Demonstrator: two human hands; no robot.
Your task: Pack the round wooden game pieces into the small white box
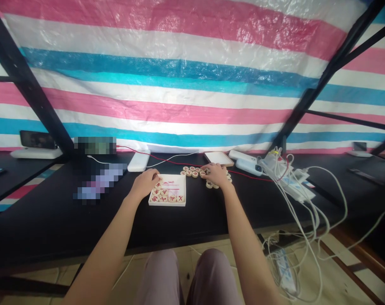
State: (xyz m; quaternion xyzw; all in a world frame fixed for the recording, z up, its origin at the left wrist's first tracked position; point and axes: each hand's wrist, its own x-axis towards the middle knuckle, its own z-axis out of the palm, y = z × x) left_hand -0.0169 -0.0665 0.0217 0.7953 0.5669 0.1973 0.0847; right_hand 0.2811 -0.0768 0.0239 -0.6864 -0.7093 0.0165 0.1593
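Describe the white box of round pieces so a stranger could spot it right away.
Start at the black table before the striped sheet. Look just right of the left hand for a shallow white box. Red-marked round pieces and pink lines inside set it apart from the white block beyond it.

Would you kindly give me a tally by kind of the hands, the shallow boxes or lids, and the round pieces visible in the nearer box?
Hands: 2, left hand and right hand
Boxes or lids: 2, nearer box and farther box or lid
Round pieces visible in the nearer box: 8
Total: 12
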